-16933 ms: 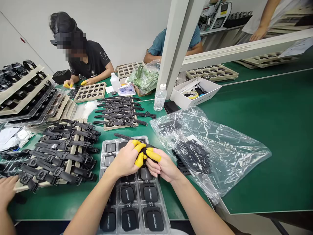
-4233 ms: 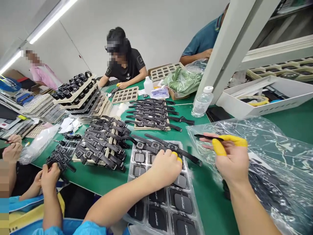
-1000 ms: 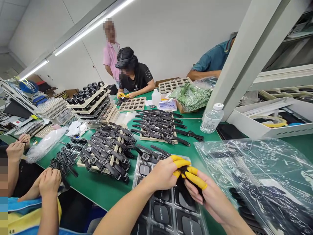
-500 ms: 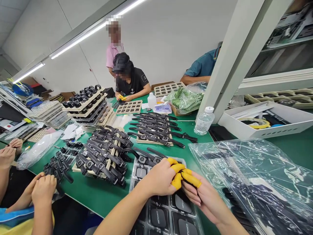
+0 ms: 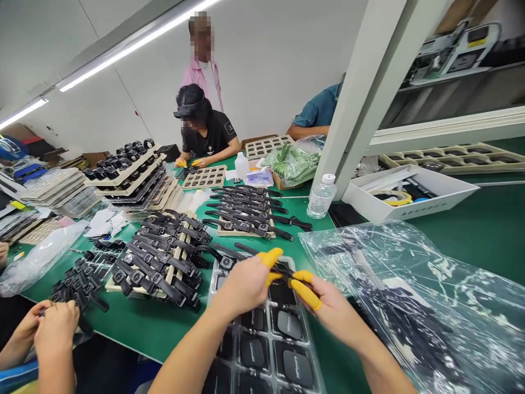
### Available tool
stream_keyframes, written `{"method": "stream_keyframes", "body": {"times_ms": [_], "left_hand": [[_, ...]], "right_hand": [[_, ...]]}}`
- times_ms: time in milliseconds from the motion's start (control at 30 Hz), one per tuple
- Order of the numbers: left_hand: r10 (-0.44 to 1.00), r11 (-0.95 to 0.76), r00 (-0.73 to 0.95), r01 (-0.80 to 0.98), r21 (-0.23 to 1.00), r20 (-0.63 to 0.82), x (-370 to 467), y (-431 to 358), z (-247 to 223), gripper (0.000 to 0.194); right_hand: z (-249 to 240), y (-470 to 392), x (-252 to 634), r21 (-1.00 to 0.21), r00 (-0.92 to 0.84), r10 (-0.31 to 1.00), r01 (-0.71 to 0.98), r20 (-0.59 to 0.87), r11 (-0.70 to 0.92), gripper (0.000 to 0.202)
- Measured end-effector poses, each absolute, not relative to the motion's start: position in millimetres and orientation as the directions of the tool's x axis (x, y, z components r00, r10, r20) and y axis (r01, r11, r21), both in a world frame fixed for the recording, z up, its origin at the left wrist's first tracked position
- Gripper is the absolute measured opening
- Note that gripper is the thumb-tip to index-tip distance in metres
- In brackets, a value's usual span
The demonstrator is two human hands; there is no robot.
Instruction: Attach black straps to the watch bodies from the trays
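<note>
Above a clear plastic tray (image 5: pixel 268 336) of dark square pieces, my left hand (image 5: pixel 250 279) pinches a black watch strap piece (image 5: pixel 284 269) between yellow-covered fingertips. My right hand (image 5: pixel 314 293), also with yellow finger covers, grips the same piece from the right side. The tray's compartments hold rounded square dark pieces with pale lettering. Just beyond my left hand, a black watch (image 5: pixel 225 261) lies on the tray's far end. Parts of the held piece are hidden by my fingers.
Strapped watches lie on stacked trays (image 5: pixel 164 262) at left and on a beige tray (image 5: pixel 246 213) ahead. A plastic bag of straps (image 5: pixel 410 306) covers the right. Bottle (image 5: pixel 322 197), white box (image 5: pixel 406 191) and post stand beyond. A co-worker's hands (image 5: pixel 57 328) are at lower left.
My hands have moved apart a little, showing more of the black piece between them. The view has shifted, so most of the scene sits further left.
</note>
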State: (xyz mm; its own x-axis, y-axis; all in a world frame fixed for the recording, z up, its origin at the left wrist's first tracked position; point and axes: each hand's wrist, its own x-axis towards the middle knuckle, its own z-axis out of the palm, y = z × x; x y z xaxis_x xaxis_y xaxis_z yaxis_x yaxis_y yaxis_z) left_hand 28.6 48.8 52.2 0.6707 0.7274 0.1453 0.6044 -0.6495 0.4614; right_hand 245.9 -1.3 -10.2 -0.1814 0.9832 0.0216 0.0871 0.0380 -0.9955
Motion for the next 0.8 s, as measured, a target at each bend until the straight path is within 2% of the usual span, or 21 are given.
{"method": "stream_keyframes", "body": {"times_ms": [67, 133, 200, 267, 333, 400, 467, 567, 733, 800], "left_hand": [[0.776, -0.611, 0.623, 0.702, 0.366, 0.099, 16, 57, 63, 0.058], [0.766, -0.629, 0.642, 0.735, 0.254, 0.039, 5, 67, 73, 0.034], [0.745, -0.651, 0.667, 0.735, 0.193, -0.029, -3, 74, 77, 0.023], [0.729, -0.646, 0.679, 0.724, 0.242, -0.087, -5, 77, 76, 0.021], [0.69, -0.644, 0.709, 0.693, 0.324, -0.145, -3, 77, 71, 0.018], [0.633, -0.689, 0.754, 0.652, 0.318, -0.175, 1, 75, 62, 0.015], [0.606, -0.747, 0.78, 0.625, 0.227, -0.154, 4, 73, 51, 0.016], [0.618, -0.777, 0.783, 0.621, 0.104, -0.07, 6, 70, 35, 0.021], [0.642, -0.758, 0.745, 0.652, 0.004, 0.182, -1, 57, 20, 0.02], [0.662, -0.735, 0.725, 0.678, -0.023, 0.19, -5, 47, 20, 0.018]], "right_hand": [[-7, 1, 256, -0.97, -0.222, 0.973, 0.213, 0.066, 0.115, 0.036], [-4, 2, 266, -0.927, -0.228, 0.969, 0.332, 0.1, 0.174, 0.034], [-2, 2, 274, -0.881, -0.219, 0.968, 0.426, 0.119, 0.205, 0.034], [1, 0, 280, -0.863, -0.236, 0.97, 0.476, 0.057, 0.167, 0.028], [3, -3, 285, -0.869, -0.277, 0.957, 0.491, -0.085, 0.065, 0.014], [4, -5, 288, -0.861, -0.323, 0.922, 0.507, -0.215, -0.023, 0.011], [3, -5, 291, -0.837, -0.338, 0.901, 0.545, -0.27, -0.046, 0.009], [-1, -2, 297, -0.811, -0.301, 0.915, 0.584, -0.267, -0.044, 0.005], [-17, 11, 306, -0.721, 0.009, 0.985, 0.68, -0.174, -0.133, 0.02], [-30, 16, 305, -0.691, 0.049, 0.994, 0.716, -0.096, -0.102, 0.029]]}}
